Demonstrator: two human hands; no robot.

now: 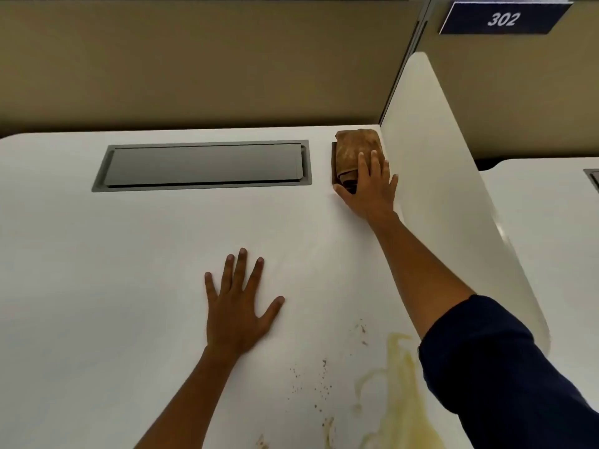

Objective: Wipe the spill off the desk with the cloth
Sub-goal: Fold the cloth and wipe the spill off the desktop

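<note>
While the left hand (238, 307) lies flat on the white desk (129, 270), its fingers straight and spread with nothing held, the right hand (368, 189) is stretched out to the far right corner, where the brown cloth (355, 150) sits bunched up against the white side divider (437, 176). The right hand's fingers (374, 160) lie over the near part of the cloth, their tips reaching onto its top, while the thumb (342, 191) is down at the cloth's near-left edge beside the desk surface; the fingers look gently bent over the fabric, but whether they are truly gripping it or only resting on it I cannot tell from here. Most of the cloth shows beyond the fingertips, towards the back wall. It seems to rest on a small dark fitting (334, 163) set into the desk, of which only the left edge shows. To its left is a long grey hatch (204, 165) let into the desktop. The spill (402, 393), a yellowish smear with brown specks scattered to its left, lies at the near right of the desk, well apart from the cloth and under the right forearm, which wears a dark blue sleeve (505, 371). A blue plate (504, 18) reading 302 hangs on the partition above.
</note>
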